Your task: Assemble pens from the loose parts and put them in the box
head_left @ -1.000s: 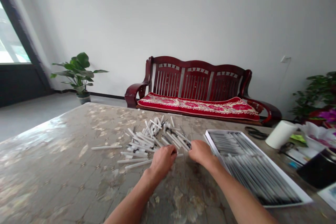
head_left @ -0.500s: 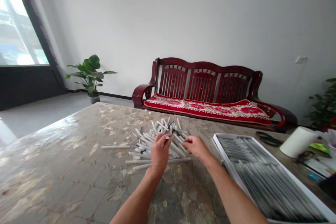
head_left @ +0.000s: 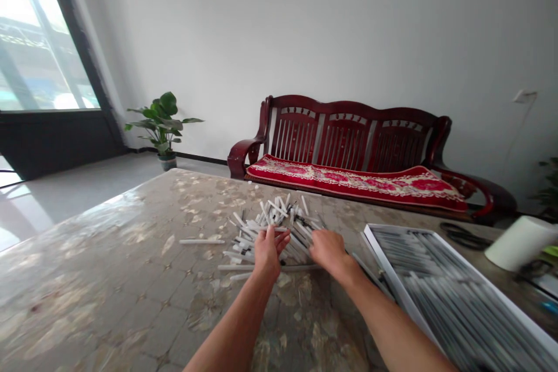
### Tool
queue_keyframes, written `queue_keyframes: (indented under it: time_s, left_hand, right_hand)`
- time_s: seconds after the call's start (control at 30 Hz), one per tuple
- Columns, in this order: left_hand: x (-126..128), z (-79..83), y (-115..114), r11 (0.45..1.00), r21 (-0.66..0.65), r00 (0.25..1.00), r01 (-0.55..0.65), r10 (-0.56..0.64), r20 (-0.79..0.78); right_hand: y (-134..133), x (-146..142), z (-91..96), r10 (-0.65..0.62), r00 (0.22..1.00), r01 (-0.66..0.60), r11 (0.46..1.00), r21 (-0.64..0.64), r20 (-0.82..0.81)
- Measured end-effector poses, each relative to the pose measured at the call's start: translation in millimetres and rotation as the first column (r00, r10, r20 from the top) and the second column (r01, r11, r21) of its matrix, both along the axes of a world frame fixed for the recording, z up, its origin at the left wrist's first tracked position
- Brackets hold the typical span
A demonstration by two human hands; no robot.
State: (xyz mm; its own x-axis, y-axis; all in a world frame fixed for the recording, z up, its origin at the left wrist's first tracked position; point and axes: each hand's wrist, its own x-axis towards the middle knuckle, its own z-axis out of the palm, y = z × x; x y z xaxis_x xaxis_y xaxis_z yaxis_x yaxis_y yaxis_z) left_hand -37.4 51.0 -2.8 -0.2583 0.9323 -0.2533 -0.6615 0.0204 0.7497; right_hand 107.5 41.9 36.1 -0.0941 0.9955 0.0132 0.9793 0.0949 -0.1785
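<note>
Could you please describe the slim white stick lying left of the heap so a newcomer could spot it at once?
Start at the table with the brown floral cover, before the dark red wooden bench. Left of the heap of slim, mostly white sticks lies one slim white stick; unlike its heaped neighbours, it lies alone, touching none.

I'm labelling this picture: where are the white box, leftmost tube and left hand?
White box [head_left: 390, 270]: head view, left wall.
Leftmost tube [head_left: 201, 242]: head view, mid-length.
Left hand [head_left: 267, 253]: head view, its middle.
</note>
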Motion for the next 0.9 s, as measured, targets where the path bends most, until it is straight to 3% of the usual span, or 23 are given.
queue_keyframes:
  time_s: [0.17,0.33,0.73,0.9]
  left_hand:
    - [1,2.1,0,1.000,-0.023,0.998,0.012,-0.010,0.069]
    - [4,5.3,-3,0.999,-0.037,0.994,0.038,-0.034,0.100]
    - [5,7.5,-6,0.995,-0.076,0.990,0.069,-0.059,0.128]
    - [5,11.5,-8,0.995,-0.048,0.995,0.089,-0.086,0.050]
  right_hand:
    - [-25,9,4.5,-0.046,0.996,0.041,0.997,0.071,0.072]
    - [-42,15,0.4,0.074,0.996,-0.070,0.994,0.086,-0.040]
    - [-49,23,-1.4,0.100,0.987,-0.089,0.992,0.088,-0.124]
    - [-49,26,-3.3,0.139,0.980,-0.122,0.985,0.120,-0.142]
